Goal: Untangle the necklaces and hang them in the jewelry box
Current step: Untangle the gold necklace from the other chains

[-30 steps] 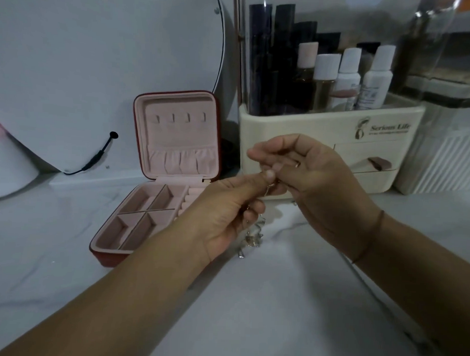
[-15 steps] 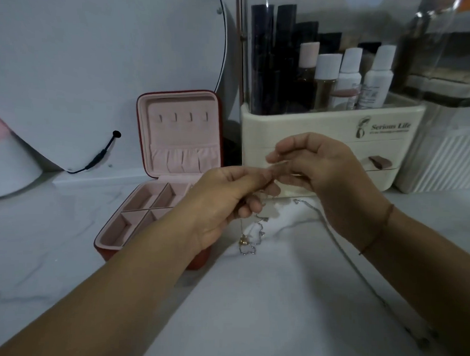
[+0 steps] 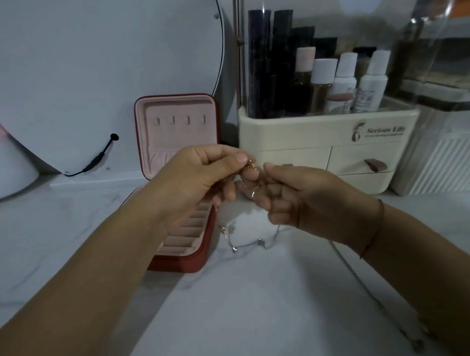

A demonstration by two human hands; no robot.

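A tangle of thin necklaces, gold and silver, hangs between my two hands above the marble counter. My left hand pinches the gold part between thumb and forefinger. My right hand holds the chains with curled fingers just to its right. A silver loop with small charms droops onto the counter below the hands. The red jewelry box stands open at the left, its pink lid upright with several hooks, its tray partly hidden by my left forearm.
A cream cosmetics organiser with bottles and drawers stands behind my hands. A round mirror with a black cable leans at the back left. A clear ribbed container is at the right. A thin chain trails along the counter under my right forearm.
Both hands have shifted left and closer together, now in front of the jewelry box. The dangling silver loop has spread wider on the counter.
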